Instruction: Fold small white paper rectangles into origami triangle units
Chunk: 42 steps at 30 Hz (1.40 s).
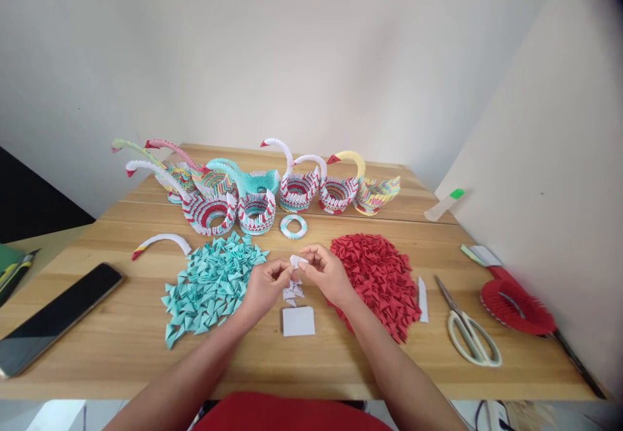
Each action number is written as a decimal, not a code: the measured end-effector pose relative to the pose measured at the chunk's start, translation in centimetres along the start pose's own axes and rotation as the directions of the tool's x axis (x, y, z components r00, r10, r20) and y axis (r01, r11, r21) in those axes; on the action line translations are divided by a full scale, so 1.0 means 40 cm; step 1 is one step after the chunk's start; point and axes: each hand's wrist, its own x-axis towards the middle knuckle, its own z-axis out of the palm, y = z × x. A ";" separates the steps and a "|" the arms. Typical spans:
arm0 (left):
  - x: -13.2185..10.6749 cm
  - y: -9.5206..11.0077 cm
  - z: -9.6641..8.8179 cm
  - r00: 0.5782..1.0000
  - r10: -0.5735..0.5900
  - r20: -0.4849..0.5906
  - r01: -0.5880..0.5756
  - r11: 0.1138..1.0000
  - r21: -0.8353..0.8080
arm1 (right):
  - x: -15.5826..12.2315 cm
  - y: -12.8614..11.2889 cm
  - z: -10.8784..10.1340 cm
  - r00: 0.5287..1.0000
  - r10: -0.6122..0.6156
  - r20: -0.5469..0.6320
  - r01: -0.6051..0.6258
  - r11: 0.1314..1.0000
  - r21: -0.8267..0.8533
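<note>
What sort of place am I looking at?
Likely a paper-craft worktable, home or studio unclear: paper swans stand along the back, with a teal pile and a red pile of folded pieces in front.

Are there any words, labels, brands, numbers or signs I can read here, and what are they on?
None that can be read.
Phone: no words show.
Folded white paper: no writing visible.
Scissors: any marking is too small.
Green-capped tube: too blurred to tell.

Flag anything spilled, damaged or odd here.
Nothing looks clearly spilled or damaged. Only mild oddity: a white curved neck lies loose on the table beside the turquoise pieces, whereas others stand on the paper swans; possibly unfinished work.
</note>
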 end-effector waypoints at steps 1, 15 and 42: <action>0.000 -0.001 0.001 1.000 -0.008 0.009 0.008 1.000 -0.011 | -0.001 0.000 -0.001 1.000 -0.006 0.004 0.006 1.000 -0.010; 0.003 0.003 0.000 0.976 -0.122 0.181 0.177 0.929 -0.326 | -0.009 0.008 -0.010 0.998 0.025 0.064 -0.029 0.998 0.059; -0.004 -0.011 0.008 0.966 -0.103 0.238 0.159 0.959 -0.232 | -0.014 0.006 0.000 0.995 0.067 0.071 -0.069 0.997 0.025</action>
